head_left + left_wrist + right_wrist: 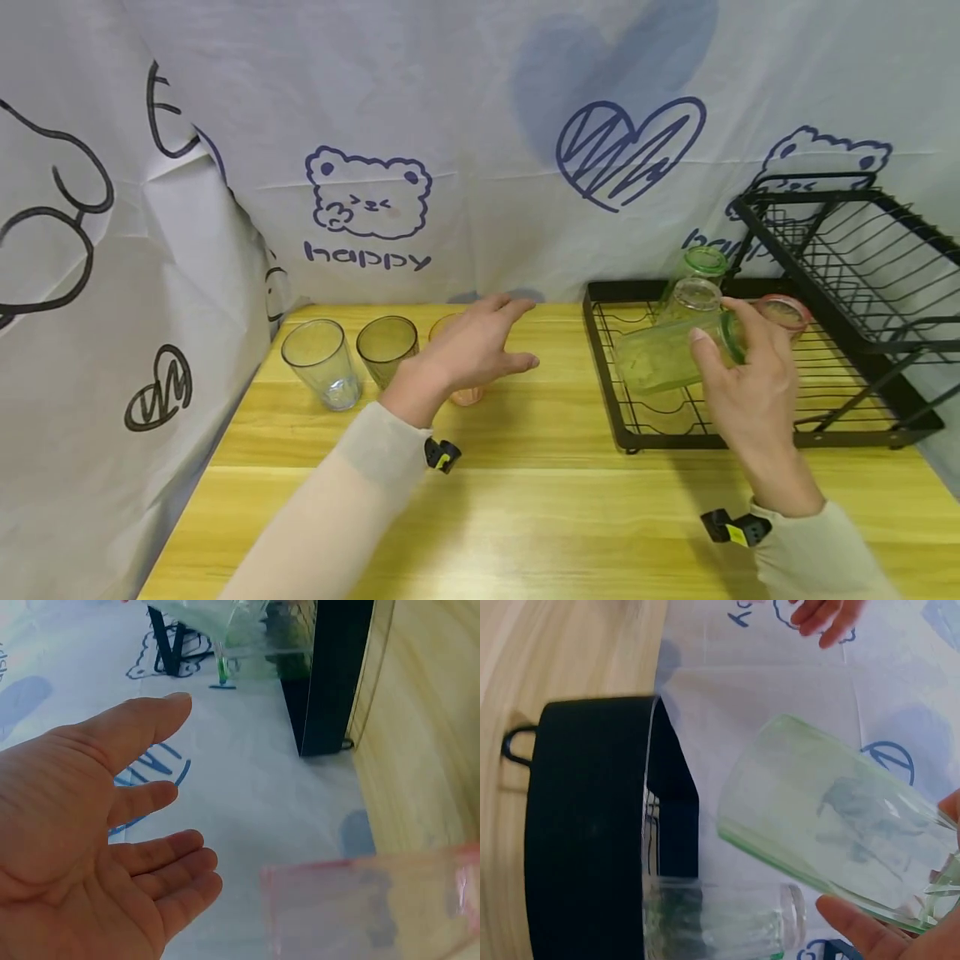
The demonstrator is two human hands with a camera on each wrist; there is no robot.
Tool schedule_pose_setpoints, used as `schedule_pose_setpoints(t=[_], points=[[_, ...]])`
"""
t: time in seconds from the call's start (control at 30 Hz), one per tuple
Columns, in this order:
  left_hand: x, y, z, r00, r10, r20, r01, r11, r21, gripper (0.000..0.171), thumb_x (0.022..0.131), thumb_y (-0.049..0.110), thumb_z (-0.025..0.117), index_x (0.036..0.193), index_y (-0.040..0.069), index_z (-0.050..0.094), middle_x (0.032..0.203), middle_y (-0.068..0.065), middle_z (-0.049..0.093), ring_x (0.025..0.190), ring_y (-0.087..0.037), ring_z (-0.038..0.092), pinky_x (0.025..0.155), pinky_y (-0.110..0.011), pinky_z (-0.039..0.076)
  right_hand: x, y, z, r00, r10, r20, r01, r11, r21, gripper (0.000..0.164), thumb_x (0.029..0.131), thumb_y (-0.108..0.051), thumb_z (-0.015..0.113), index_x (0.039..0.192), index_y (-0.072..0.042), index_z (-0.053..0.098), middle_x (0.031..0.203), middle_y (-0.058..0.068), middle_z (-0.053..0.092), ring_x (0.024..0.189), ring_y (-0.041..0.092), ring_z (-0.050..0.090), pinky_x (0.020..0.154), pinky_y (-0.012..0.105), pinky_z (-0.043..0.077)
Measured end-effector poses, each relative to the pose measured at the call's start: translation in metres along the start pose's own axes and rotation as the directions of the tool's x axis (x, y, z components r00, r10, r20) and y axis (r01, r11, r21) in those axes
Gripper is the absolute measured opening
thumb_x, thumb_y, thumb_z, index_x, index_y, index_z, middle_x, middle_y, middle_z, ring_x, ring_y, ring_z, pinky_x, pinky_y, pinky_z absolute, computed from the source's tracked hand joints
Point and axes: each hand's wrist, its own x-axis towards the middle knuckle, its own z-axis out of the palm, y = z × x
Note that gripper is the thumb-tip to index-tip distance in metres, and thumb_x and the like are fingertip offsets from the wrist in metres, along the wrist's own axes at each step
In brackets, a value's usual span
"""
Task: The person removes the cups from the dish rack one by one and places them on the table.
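My right hand [757,392] grips a green-tinted drinking glass [656,360] near its base, thumb on one side and fingers on the other. The glass lies tilted over the black dish rack [611,400], its mouth facing left. In the right wrist view the held glass [817,810] looks empty. My left hand [476,346] is raised with fingers extended and holds nothing. It overlaps a pink-orange glass [467,397] on the table; in the left wrist view that glass [360,915] shows below the palm, apart from the fingers.
A smoky brown glass [386,342] and a clear glass [322,362] stand upright at the table's left. Upside down in the rack are a clear glass [693,296], a green glass [705,261] and a red-tinted glass [785,312]. A raised wire shelf [862,250] overhangs the rack's right side.
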Motion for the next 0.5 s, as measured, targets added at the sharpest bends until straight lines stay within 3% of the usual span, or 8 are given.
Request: schedule_pose_setpoints(t=[0.1,0.3,0.4,0.5], points=[[0.000,0.004,0.008,1.000,0.017,-0.007,-0.017,0.999,-0.042,0.082,0.097,0.049,0.074,0.165,0.025,0.036,0.170,-0.009,0.034,0.152,-0.032,0.042,0.120,-0.050,0.043,-0.005,-0.003,0.005,1.000,0.005,-0.024,-0.004,0.999,0.054,0.050,0.102,-0.026,0.067,0.150,-0.014,0.058,0.148,0.026,0.055,0.135,0.050,0.049,0.101,0.072,0.037],[0.002,0.011,0.025,0.999,0.037,-0.022,-0.040,0.987,-0.157,0.084,0.095,0.056,0.075,0.165,0.027,0.037,0.169,-0.006,0.037,0.153,-0.029,0.041,0.121,-0.052,0.041,-0.013,-0.006,0.013,0.996,0.091,0.009,-0.091,0.985,0.143,0.049,0.106,-0.031,0.060,0.153,-0.018,0.054,0.149,0.020,0.054,0.120,0.038,0.052,0.090,0.055,0.038],[0.004,0.013,0.034,0.998,0.043,-0.040,-0.052,0.964,-0.262,0.086,0.093,0.057,0.075,0.165,0.029,0.036,0.169,-0.005,0.035,0.154,-0.029,0.039,0.123,-0.053,0.039,-0.017,-0.005,0.017,0.986,0.159,0.045,-0.165,0.972,0.166,0.048,0.108,-0.036,0.055,0.154,-0.023,0.052,0.134,0.014,0.059,0.097,0.030,0.057,0.082,0.044,0.043],[0.004,0.012,0.043,0.998,0.033,-0.058,-0.053,0.919,-0.390,0.088,0.092,0.058,0.077,0.165,0.032,0.036,0.169,-0.002,0.036,0.151,-0.029,0.043,0.121,-0.053,0.041,-0.021,-0.003,0.022,0.974,0.210,0.088,-0.224,0.951,0.214,0.047,0.110,-0.036,0.052,0.154,-0.023,0.050,0.120,0.001,0.056,0.078,0.019,0.053,0.070,0.032,0.045]])
